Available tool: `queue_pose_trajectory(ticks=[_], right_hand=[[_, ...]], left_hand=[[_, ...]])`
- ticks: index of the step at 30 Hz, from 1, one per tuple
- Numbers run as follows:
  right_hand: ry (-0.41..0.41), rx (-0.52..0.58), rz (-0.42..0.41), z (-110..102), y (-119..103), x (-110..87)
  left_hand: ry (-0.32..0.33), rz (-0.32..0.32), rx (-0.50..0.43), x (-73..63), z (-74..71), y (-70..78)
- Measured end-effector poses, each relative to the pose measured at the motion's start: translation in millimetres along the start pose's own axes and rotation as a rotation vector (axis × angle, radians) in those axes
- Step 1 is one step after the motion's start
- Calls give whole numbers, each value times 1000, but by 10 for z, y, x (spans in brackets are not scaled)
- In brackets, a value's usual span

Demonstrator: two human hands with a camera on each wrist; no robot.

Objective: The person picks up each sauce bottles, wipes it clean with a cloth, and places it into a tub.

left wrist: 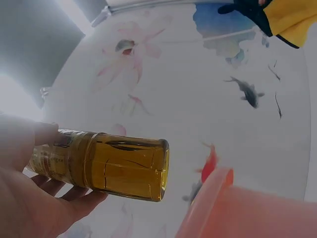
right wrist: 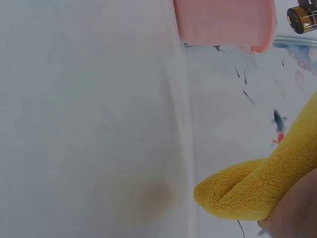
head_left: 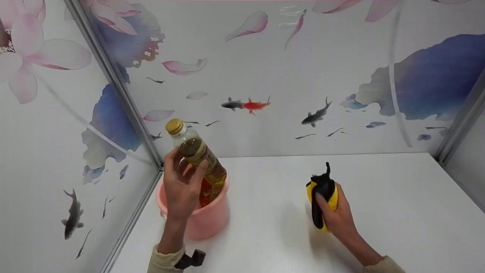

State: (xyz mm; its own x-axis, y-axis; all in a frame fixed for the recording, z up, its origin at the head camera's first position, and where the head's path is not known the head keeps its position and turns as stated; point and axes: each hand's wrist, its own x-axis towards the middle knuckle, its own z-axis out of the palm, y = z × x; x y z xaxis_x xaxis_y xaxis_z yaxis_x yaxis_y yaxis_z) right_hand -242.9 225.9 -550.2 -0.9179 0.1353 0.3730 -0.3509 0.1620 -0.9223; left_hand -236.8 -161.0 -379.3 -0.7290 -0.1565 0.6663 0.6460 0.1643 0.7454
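Observation:
My left hand grips a clear bottle of golden-brown liquid with a yellow cap, tilted with its cap up and to the left. In the head view its lower end overlaps the mouth of a pink bucket. The left wrist view shows the bottle's base apart from the bucket rim. Something red shows inside the bucket. At the right, my right hand holds a bunched yellow and black cloth above the table. The right wrist view shows the cloth's fuzzy yellow side.
The bucket stands at the left of a white table, near the left wall panel. A back panel with printed fish and petals closes off the far edge. Metal frame strips run along the corners.

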Motion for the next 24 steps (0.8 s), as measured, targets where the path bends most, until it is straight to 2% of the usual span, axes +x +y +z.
queue_pose_trajectory(ticks=[5, 8, 12, 17, 21, 24], right_hand=[[2, -9, 1, -19, 13, -1], [-5, -4, 1, -17, 14, -4], [-13, 4, 5, -9, 5, -13], [-5, 7, 12, -5, 4, -20], [-7, 1, 11, -4, 8, -26], [-6, 6, 5, 0, 11, -30]], left_hand=[[-1, -17, 33, -30, -144, -65], [-1, -54, 62, -68, -210, -115], [30, -95, 87, -114, -307, -159], [41, -111, 124, -125, -400, -191], [20, -192, 194, -146, -444, -250], [-27, -256, 268, -169, -458, -311]])
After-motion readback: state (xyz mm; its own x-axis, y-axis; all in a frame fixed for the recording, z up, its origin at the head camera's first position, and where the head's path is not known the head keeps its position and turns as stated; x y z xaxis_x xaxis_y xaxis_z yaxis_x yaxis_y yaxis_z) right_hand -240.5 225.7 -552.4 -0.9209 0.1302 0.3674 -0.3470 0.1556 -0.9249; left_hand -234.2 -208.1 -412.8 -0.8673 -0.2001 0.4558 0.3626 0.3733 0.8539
